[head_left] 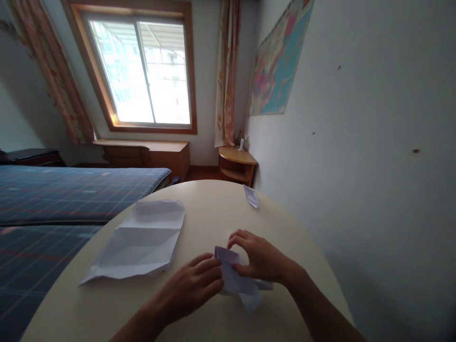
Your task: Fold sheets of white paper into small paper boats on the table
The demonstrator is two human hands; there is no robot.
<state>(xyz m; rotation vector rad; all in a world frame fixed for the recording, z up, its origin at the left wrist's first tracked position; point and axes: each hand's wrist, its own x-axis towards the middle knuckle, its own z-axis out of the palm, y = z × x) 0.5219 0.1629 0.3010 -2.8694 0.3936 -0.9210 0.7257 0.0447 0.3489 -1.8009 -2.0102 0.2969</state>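
Observation:
A partly folded sheet of white paper (238, 279) lies on the round cream table (210, 209), close to me. Its upper flap stands up a little, and one corner points toward the table's near side. My left hand (201, 280) grips the left edge of this paper with curled fingers. On the right side, my right hand (258, 256) is curved over the paper, thumb and fingers bent around the standing flap. Parts of the paper are covered by both hands.
Creased white sheets (142, 242) lie at the table's left. A small folded paper piece (251, 196) rests near the far edge. A plaid mattress (71, 194) stands left of the table, and a white wall (374, 190) runs along the right.

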